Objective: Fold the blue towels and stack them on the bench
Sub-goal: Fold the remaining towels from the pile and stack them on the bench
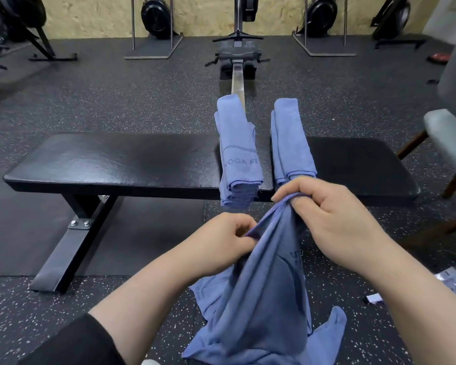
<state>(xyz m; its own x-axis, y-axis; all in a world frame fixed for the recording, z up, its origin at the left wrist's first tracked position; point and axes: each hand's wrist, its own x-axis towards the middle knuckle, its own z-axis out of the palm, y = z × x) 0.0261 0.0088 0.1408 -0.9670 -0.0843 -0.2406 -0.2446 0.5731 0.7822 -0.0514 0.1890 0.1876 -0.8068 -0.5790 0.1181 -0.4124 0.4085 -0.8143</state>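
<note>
- Head view, item one: loose blue towel [263, 299], unfolded, bunched, hanging from both hands down toward the speckled floor [50, 312]; its lower end spreads near or on the floor, contact not certain.
- Left hand [221, 246]: fingers curled, pinching the towel's upper edge on its left side.
- Right hand [334, 222]: fingers curled round a gathered top corner, held higher and closer to the counter [116, 164].
- Position: towel lies between and below the hands, in front of the counter's near edge, not on it.
- Left folded stack [238, 159] and right folded stack [291, 146]: side by side across the counter, near ends overhanging its front edge; right hand just before the right stack.
- Risk: hands grip bunched cloth, not clean corners; a fold started so would likely come out crooked.
- Risk: trailing end may drag on the floor and pick up dirt.
- Risk: overhanging stacks could be knocked or pulled off by the right hand or swinging cloth.
- Risk: an uneven addition could tip a narrow stack.
</note>
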